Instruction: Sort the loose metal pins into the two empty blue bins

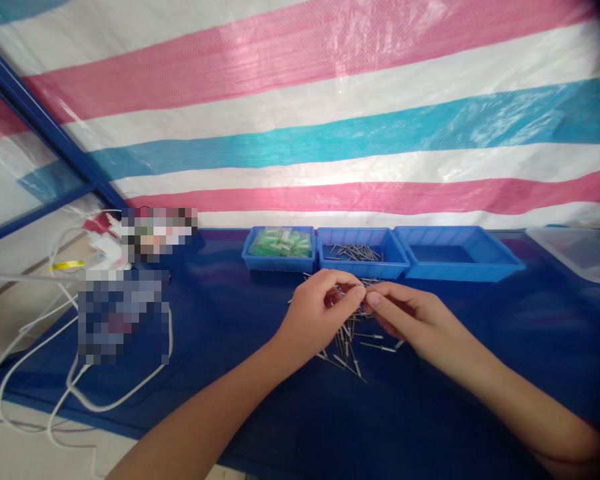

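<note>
My left hand (320, 310) and my right hand (407, 317) meet fingertip to fingertip above a loose pile of thin metal pins (350, 347) on the dark blue table. Both hands are pinched closed around something small between the fingertips. It looks like a pin or small part, but I cannot make it out. Just beyond the hands stand three blue trays in a row. The left tray (279, 260) holds small green parts, the middle tray (360, 263) holds more metal pins, and the right tray (460, 267) looks empty.
White cables (75, 380) loop over the table's left edge beside blurred-out items. A clear plastic box (575, 253) sits at the far right. A striped pink, white and blue tarp (330, 120) hangs behind the table.
</note>
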`<act>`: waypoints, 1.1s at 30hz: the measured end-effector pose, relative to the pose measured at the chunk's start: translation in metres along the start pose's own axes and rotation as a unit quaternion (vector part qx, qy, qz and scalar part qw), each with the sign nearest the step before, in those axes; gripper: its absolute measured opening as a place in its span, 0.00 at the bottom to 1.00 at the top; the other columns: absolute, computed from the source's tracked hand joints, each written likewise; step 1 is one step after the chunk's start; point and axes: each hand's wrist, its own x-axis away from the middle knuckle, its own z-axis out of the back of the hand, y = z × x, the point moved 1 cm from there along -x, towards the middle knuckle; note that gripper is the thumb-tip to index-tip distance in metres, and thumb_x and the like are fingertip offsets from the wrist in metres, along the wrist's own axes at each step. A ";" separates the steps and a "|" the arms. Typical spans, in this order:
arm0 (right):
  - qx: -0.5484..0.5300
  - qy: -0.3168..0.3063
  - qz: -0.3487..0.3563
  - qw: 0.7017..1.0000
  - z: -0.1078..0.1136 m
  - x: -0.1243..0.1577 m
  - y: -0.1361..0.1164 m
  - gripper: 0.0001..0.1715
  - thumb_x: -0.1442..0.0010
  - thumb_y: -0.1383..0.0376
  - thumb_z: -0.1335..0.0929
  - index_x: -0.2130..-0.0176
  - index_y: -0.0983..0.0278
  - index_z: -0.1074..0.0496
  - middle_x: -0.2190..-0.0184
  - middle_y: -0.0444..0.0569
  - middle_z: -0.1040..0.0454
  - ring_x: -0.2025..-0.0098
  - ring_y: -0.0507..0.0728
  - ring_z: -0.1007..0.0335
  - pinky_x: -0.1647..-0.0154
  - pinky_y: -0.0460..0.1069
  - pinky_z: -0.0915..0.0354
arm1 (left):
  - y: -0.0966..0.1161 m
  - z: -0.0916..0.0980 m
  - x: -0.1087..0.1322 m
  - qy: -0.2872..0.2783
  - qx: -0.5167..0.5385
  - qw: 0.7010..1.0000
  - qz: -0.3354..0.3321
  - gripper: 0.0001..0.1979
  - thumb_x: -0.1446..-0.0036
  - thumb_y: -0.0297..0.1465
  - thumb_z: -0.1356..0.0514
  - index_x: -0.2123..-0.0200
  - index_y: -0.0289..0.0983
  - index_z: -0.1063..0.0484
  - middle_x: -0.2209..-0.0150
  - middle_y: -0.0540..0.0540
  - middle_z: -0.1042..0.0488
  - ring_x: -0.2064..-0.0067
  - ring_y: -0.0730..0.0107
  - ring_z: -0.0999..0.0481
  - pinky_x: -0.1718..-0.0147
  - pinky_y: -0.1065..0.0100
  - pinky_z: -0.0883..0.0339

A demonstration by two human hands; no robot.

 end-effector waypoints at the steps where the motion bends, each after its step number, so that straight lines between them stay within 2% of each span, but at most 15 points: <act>1: -0.020 -0.003 -0.012 1.000 -0.001 0.000 0.002 0.20 0.40 0.50 0.35 0.65 0.64 0.28 0.81 0.41 0.37 0.79 0.49 0.44 0.80 0.45 0.47 | 0.001 0.000 0.000 0.005 0.001 1.000 -0.010 0.08 0.41 0.34 0.42 0.63 0.37 0.26 0.66 0.48 0.24 0.68 0.74 0.29 0.68 0.73 0.35; 3: -0.054 -0.001 -0.028 0.998 -0.002 0.000 0.006 0.20 0.40 0.50 0.35 0.65 0.64 0.29 0.82 0.41 0.38 0.80 0.48 0.44 0.81 0.45 0.46 | 0.001 0.001 0.001 0.009 0.002 1.000 -0.029 0.07 0.41 0.33 0.41 0.63 0.37 0.26 0.66 0.48 0.25 0.69 0.75 0.30 0.69 0.73 0.36; 5: -0.076 0.028 -0.024 0.996 -0.002 0.001 0.008 0.18 0.42 0.51 0.32 0.64 0.64 0.29 0.82 0.41 0.36 0.81 0.48 0.42 0.81 0.44 0.43 | 0.001 0.001 0.001 0.011 0.001 0.999 -0.044 0.07 0.41 0.32 0.42 0.63 0.36 0.26 0.66 0.48 0.26 0.68 0.75 0.30 0.68 0.73 0.36; 9: -0.110 0.098 0.014 0.989 -0.001 0.001 0.005 0.15 0.46 0.56 0.28 0.63 0.62 0.27 0.81 0.41 0.32 0.81 0.48 0.37 0.80 0.44 0.38 | -0.002 0.002 0.001 0.011 0.001 0.999 -0.052 0.08 0.40 0.33 0.42 0.60 0.37 0.26 0.65 0.48 0.26 0.67 0.75 0.30 0.67 0.73 0.36; 13: -0.107 0.123 0.050 0.985 -0.001 0.004 -0.003 0.12 0.49 0.60 0.26 0.64 0.61 0.26 0.79 0.42 0.28 0.81 0.49 0.34 0.80 0.44 0.35 | -0.005 0.001 0.000 -0.009 -0.016 0.999 -0.041 0.10 0.38 0.34 0.44 0.61 0.36 0.25 0.65 0.47 0.27 0.66 0.73 0.30 0.67 0.72 0.37; 19: -0.039 0.132 0.079 0.987 -0.003 0.007 -0.004 0.10 0.47 0.60 0.28 0.64 0.60 0.26 0.75 0.43 0.27 0.80 0.49 0.36 0.82 0.44 0.36 | -0.006 0.000 0.001 -0.071 -0.045 0.996 -0.031 0.14 0.36 0.36 0.48 0.64 0.35 0.26 0.67 0.47 0.28 0.66 0.72 0.31 0.67 0.72 0.39; 23: 0.012 0.173 0.116 0.978 0.006 -0.011 -0.003 0.09 0.45 0.58 0.29 0.68 0.61 0.29 0.72 0.44 0.28 0.75 0.50 0.34 0.78 0.45 0.36 | -0.007 0.003 0.000 -0.053 -0.065 0.996 0.013 0.16 0.36 0.38 0.49 0.53 0.37 0.29 0.68 0.50 0.28 0.71 0.74 0.32 0.69 0.72 0.39; 26: 0.124 0.228 0.150 0.954 0.019 -0.036 -0.007 0.10 0.45 0.58 0.30 0.68 0.61 0.29 0.71 0.46 0.27 0.72 0.53 0.33 0.74 0.47 0.35 | -0.009 0.006 -0.002 -0.037 -0.089 0.995 0.020 0.18 0.36 0.39 0.48 0.47 0.38 0.33 0.69 0.51 0.28 0.74 0.76 0.33 0.69 0.72 0.38; 30: 0.269 0.261 0.191 0.907 0.031 -0.057 -0.011 0.08 0.46 0.63 0.30 0.64 0.62 0.27 0.70 0.46 0.26 0.76 0.51 0.36 0.69 0.50 0.35 | -0.007 0.003 -0.004 -0.080 -0.164 0.982 -0.037 0.14 0.38 0.35 0.46 0.53 0.37 0.28 0.67 0.49 0.26 0.67 0.71 0.28 0.65 0.71 0.36; 33: 0.283 0.264 0.200 0.900 0.031 -0.052 -0.007 0.12 0.47 0.64 0.31 0.60 0.62 0.28 0.67 0.47 0.26 0.76 0.51 0.37 0.70 0.49 0.35 | -0.002 -0.007 -0.006 -0.148 -0.241 0.952 -0.116 0.11 0.37 0.33 0.46 0.59 0.37 0.25 0.65 0.47 0.25 0.63 0.68 0.26 0.61 0.69 0.36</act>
